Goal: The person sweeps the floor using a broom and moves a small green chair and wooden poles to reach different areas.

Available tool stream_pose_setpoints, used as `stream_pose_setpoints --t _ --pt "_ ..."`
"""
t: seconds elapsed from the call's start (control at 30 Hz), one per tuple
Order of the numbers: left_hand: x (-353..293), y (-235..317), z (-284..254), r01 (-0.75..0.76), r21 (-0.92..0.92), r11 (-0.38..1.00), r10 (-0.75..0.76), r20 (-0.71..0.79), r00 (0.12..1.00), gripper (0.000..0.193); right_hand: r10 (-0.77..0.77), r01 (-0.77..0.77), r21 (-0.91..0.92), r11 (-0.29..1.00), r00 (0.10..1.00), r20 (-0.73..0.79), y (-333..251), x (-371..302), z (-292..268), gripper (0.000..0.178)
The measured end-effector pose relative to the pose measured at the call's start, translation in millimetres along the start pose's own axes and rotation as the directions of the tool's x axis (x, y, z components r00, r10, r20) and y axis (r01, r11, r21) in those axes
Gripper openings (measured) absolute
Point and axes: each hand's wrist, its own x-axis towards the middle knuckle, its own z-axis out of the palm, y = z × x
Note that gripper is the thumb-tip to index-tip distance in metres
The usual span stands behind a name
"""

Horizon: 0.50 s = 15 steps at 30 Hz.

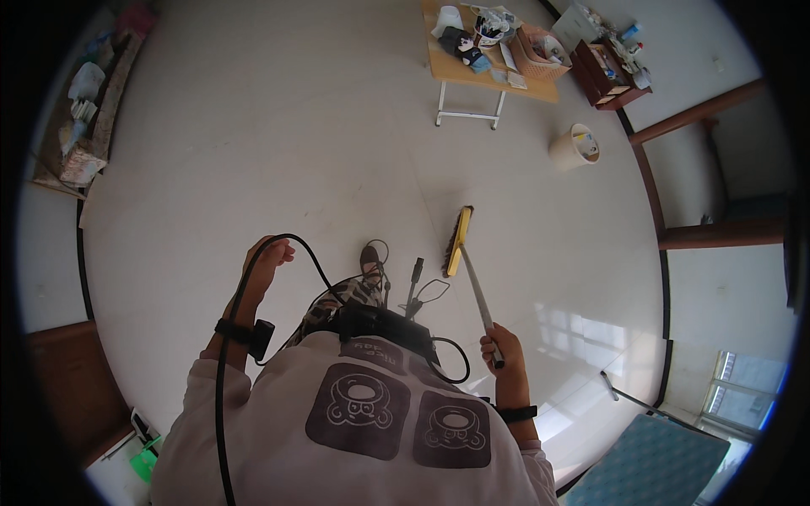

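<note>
While the right hand [503, 347] has its fingers wrapped firmly round one broom [477, 291] near the top of its handle, the left hand [272, 253] is up with fingers bent inward, no item visible in it; from where I stand, can't tell if it's fully closed. One black cable [223, 388] crosses in front of it, contact unclear.

Broom: runs forward and slightly left from the right hand, head [461, 240] on the floor [295, 152] ahead. Straight grey stick, long yellow block, dark bristles [448, 255] facing left.

Counts: two hands, two black wrist bands, one per arm just behind each hand; the left band [236, 330] carries a black block. One dark shoe [369, 260] visible, right of the left hand. Well ahead of the right hand, one wood-topped table [447, 67] on white legs, bearing one pinkish openwork basket [527, 63]. Nearer, ahead-right: one round cream bin [567, 150]. Floor pale, smooth, glossy to the right of the right hand. Behind-right of that hand, one blue-green patterned slab [658, 464].
</note>
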Motion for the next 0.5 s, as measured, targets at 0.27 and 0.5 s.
stream_pose_setpoints --t 0.27,0.5 --pt "32 10 19 0.073 -0.089 0.993 -0.075 -0.02 0.997 0.018 0.043 -0.039 -0.115 0.993 0.999 0.034 -44 84 78 0.006" --pt "64 34 12 0.015 -0.077 0.997 -0.016 -0.007 1.0 0.016 0.053 -0.046 -0.034 0.998 0.968 0.246 -98 140 176 0.006"
